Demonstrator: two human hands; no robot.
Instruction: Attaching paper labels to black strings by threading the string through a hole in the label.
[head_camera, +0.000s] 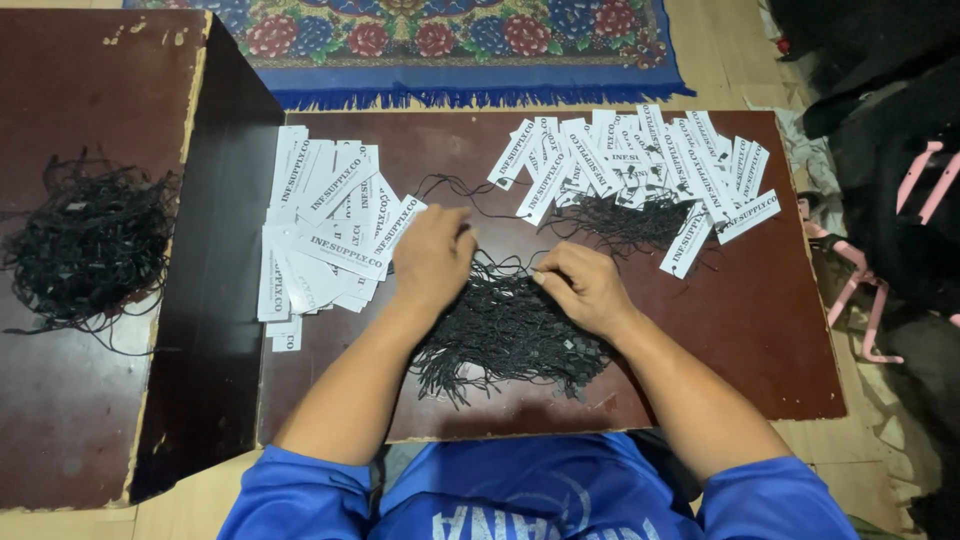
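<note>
While both hands worked the black string pile (505, 325), the left hand (432, 255) pinched one cord and the right hand (583, 288) pinched another strand; threading a white tag (335, 255), left of the pile, seemingly followed.

Bare brown tabletop (770, 340) lay open right of the black string pile (510, 330), reaching the edge. White tag stacks blocked the left (320, 240) and far right (640, 160). A bare strip (450, 145) ran between them toward the rug (450, 40).
</note>
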